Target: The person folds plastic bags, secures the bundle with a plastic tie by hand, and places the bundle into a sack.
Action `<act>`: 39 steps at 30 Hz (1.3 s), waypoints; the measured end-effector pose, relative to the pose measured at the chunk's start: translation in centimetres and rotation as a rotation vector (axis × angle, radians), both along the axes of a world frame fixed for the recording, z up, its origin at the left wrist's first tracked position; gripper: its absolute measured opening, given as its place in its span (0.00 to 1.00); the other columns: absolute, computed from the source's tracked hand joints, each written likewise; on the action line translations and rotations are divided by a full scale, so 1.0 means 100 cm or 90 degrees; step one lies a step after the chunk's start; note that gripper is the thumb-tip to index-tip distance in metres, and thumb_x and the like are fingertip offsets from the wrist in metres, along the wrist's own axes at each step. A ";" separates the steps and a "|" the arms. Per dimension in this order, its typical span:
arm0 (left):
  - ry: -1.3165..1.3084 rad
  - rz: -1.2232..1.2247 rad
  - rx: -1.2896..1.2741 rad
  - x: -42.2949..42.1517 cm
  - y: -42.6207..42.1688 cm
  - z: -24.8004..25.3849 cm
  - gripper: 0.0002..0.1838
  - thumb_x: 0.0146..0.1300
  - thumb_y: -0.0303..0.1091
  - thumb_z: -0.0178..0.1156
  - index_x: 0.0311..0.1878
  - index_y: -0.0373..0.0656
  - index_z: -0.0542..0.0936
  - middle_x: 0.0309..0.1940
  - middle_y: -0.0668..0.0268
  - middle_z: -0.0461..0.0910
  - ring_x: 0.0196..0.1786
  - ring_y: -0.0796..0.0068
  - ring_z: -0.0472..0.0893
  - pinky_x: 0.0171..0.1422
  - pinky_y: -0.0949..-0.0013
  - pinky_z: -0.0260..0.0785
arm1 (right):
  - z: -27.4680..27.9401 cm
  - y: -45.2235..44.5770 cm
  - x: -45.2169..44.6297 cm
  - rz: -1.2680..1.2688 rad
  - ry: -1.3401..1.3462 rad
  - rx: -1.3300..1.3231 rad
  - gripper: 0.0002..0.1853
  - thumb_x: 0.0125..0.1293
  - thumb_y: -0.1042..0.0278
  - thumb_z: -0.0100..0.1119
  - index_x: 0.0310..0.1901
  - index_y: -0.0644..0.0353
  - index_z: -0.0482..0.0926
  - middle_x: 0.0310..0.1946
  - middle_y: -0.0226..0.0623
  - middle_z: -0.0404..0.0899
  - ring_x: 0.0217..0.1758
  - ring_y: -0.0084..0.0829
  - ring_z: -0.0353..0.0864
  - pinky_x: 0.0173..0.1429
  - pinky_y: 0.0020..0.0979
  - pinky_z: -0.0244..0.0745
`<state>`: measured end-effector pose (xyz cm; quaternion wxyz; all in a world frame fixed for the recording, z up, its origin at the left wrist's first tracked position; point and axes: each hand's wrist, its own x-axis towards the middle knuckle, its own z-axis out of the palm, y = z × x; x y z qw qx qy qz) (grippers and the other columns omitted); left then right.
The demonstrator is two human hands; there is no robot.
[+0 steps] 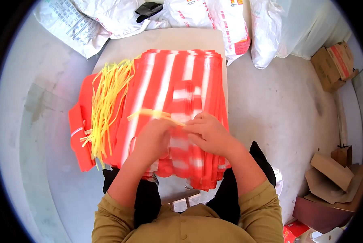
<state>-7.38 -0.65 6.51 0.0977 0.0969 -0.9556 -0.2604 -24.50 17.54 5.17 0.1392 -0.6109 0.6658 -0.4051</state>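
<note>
A thick stack of red-and-white striped plastic bags (155, 85) lies before me. On top of it is a narrow folded bundle of the same striped bags (185, 148), running lengthwise. My left hand (159, 133) is closed around a yellow plastic strip (149, 113) that crosses this bundle; motion blurs its fingers. From the other side, my right hand (207, 131) pinches the strip near its end, just above the bundle. A heap of loose yellow strips (108, 105) rests at the left of the stack.
Red folded material (78, 131) lies at the table's left edge. White printed sacks (189, 16) stand behind the pale tabletop (161, 38). Cardboard boxes sit at right, one upper box (327, 69) and an opened carton (331, 178) lower down.
</note>
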 end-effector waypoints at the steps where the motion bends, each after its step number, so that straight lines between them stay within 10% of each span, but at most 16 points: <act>1: 0.028 0.023 -0.013 -0.004 -0.006 -0.002 0.22 0.62 0.18 0.63 0.60 0.40 0.83 0.59 0.54 0.84 0.60 0.48 0.81 0.64 0.54 0.76 | -0.001 0.000 0.001 -0.008 -0.003 0.003 0.11 0.68 0.70 0.64 0.49 0.62 0.90 0.48 0.39 0.90 0.54 0.43 0.81 0.62 0.43 0.77; 14: 0.078 0.086 -0.206 -0.004 -0.003 -0.015 0.12 0.65 0.31 0.67 0.51 0.43 0.88 0.35 0.59 0.88 0.39 0.52 0.87 0.46 0.51 0.79 | 0.000 -0.003 0.007 -0.050 0.003 -0.041 0.12 0.64 0.78 0.68 0.49 0.61 0.89 0.48 0.39 0.89 0.51 0.45 0.83 0.58 0.43 0.80; 23: -0.029 0.114 -0.016 0.023 0.018 -0.002 0.11 0.69 0.28 0.67 0.52 0.43 0.89 0.38 0.57 0.90 0.41 0.59 0.90 0.47 0.60 0.81 | -0.013 0.008 -0.012 -0.277 -0.328 0.029 0.09 0.77 0.77 0.57 0.51 0.68 0.86 0.45 0.38 0.86 0.46 0.32 0.86 0.54 0.33 0.81; 29: -0.115 0.114 0.460 0.021 0.013 -0.007 0.13 0.70 0.26 0.69 0.56 0.38 0.87 0.40 0.61 0.87 0.41 0.76 0.86 0.48 0.70 0.79 | -0.002 0.012 -0.016 -0.289 -0.322 0.050 0.10 0.78 0.79 0.54 0.51 0.69 0.85 0.46 0.36 0.85 0.48 0.27 0.86 0.56 0.30 0.83; 39: -0.057 -0.021 0.266 0.010 0.036 -0.009 0.21 0.62 0.28 0.76 0.58 0.38 0.83 0.41 0.59 0.82 0.39 0.66 0.84 0.47 0.65 0.79 | 0.016 0.043 -0.012 -0.041 -0.340 0.240 0.10 0.74 0.76 0.61 0.52 0.66 0.85 0.41 0.34 0.83 0.43 0.24 0.83 0.48 0.30 0.79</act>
